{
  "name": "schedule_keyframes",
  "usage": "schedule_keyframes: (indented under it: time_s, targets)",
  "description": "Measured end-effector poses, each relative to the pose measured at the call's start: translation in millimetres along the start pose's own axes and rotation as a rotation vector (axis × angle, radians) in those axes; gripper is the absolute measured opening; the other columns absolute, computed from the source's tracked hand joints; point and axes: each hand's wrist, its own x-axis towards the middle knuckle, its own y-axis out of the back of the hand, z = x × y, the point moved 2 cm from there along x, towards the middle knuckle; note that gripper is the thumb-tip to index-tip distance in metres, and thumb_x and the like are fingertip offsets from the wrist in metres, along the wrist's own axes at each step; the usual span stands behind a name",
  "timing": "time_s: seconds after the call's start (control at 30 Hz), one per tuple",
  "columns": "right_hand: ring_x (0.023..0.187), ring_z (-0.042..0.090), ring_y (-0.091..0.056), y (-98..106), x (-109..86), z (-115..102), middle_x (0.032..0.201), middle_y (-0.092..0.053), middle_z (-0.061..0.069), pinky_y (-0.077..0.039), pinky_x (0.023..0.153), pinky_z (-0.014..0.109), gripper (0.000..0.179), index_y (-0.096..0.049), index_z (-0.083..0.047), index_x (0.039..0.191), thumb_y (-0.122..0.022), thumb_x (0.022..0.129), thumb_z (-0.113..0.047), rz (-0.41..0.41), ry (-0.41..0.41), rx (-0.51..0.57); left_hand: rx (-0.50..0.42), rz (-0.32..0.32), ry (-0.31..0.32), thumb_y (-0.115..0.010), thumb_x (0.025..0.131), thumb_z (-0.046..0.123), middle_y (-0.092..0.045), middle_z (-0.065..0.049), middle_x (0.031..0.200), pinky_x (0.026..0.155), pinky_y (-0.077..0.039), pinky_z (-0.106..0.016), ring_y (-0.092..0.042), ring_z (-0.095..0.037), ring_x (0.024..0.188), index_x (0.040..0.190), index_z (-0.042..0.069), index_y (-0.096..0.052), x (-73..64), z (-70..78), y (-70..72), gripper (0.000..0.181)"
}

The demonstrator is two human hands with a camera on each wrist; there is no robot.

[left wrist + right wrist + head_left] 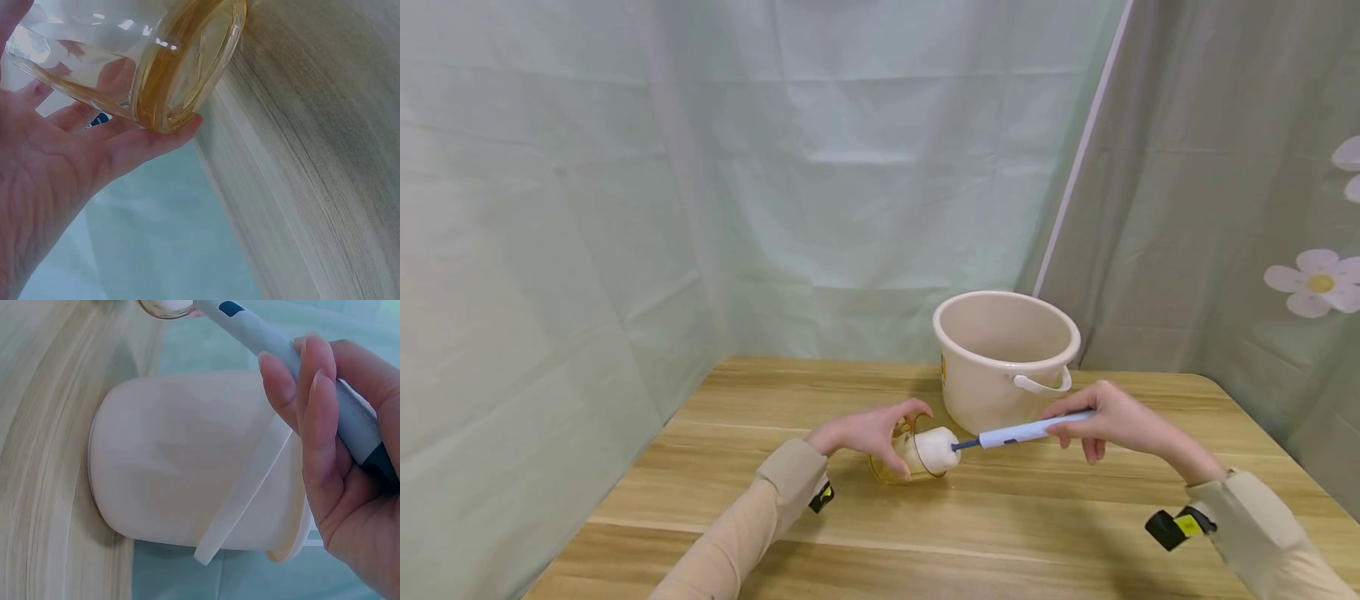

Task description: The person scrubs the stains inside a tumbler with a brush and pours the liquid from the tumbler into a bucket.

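Observation:
My left hand (871,432) grips an amber glass cup (178,69), tilted on its side above the wooden table with its mouth to the right. The thumb and fingers curl around its wall. From the right, my right hand (1118,423) holds a cup brush by its pale blue handle (269,344). The brush's white sponge head (937,450) sits at the cup's mouth, partly inside. How deep the sponge reaches is hard to tell. Some left-hand fingers are hidden behind the glass in the head view.
A cream bucket (988,392) with a white handle (1045,387) stands upright behind the brush, close to my right hand. The wooden table (760,500) lies under both hands. Pale green curtains (865,183) hang behind and at the sides.

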Motion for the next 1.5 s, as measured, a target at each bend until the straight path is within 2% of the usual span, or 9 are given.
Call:
schedule_keyframes:
  time_s: [0.23,0.5,0.7,0.93,1.23,1.5]
  targets:
    - [0.041,0.019,-0.054,-1.8,1.4,0.7,0.067,-0.062,0.005,-0.044,0.036,0.034,0.019,-0.065,0.0,0.102,-0.062,0.085,-0.008,-0.008,0.017,0.021,-0.004,-0.001,0.001,-0.084,0.06,0.024,-0.045,-0.012,0.114,0.077,-0.039,-0.03,-0.047,-0.015,0.094,0.131,0.016,-0.034,0.1,0.7,0.2,0.087]
    - [0.041,0.021,-0.054,-4.4,2.7,-0.6,0.068,-0.062,0.005,-0.044,0.037,0.034,0.019,-0.065,0.0,0.102,-0.062,0.085,-0.007,0.017,0.042,0.026,-0.019,-0.002,0.025,-0.085,0.06,0.024,-0.044,-0.015,0.118,0.079,-0.038,-0.031,-0.046,-0.016,0.097,0.13,0.018,-0.035,-0.5,2.6,0.4,0.087]
    - [0.041,0.022,-0.054,-4.2,3.6,4.6,0.068,-0.062,0.004,-0.044,0.037,0.034,0.018,-0.064,0.004,0.102,-0.06,0.085,-0.001,0.029,0.055,0.021,-0.029,0.002,0.028,-0.085,0.059,0.024,-0.043,-0.006,0.114,0.078,-0.039,-0.031,-0.046,-0.016,0.096,0.129,0.022,-0.035,-0.2,1.4,0.1,0.085]
    - [0.041,0.023,-0.054,-2.8,3.2,5.6,0.069,-0.063,0.005,-0.044,0.038,0.034,0.021,-0.063,0.004,0.105,-0.061,0.086,-0.004,0.053,0.031,0.018,-0.026,0.001,0.011,-0.085,0.06,0.026,-0.044,-0.004,0.113,0.077,-0.04,-0.03,-0.048,-0.015,0.094,0.13,0.017,-0.035,-0.3,0.6,0.1,0.086]
    - [0.043,0.021,-0.055,-1.3,0.7,0.9,0.07,-0.063,0.005,-0.044,0.038,0.034,0.021,-0.065,-0.001,0.105,-0.062,0.086,-0.01,0.073,0.014,-0.008,-0.031,0.007,-0.006,-0.084,0.06,0.023,-0.046,-0.001,0.11,0.075,-0.041,-0.028,-0.049,-0.013,0.091,0.127,0.023,-0.035,0.7,-0.1,-1.1,0.083]
    - [0.043,0.026,-0.054,0.8,-0.8,-1.1,0.071,-0.062,0.006,-0.045,0.04,0.035,0.021,-0.065,-0.003,0.104,-0.063,0.085,-0.013,0.08,-0.034,-0.013,-0.024,0.01,-0.004,-0.084,0.06,0.02,-0.046,0.0,0.109,0.074,-0.041,-0.028,-0.049,-0.013,0.09,0.126,0.024,-0.036,1.6,1.1,-0.9,0.082]
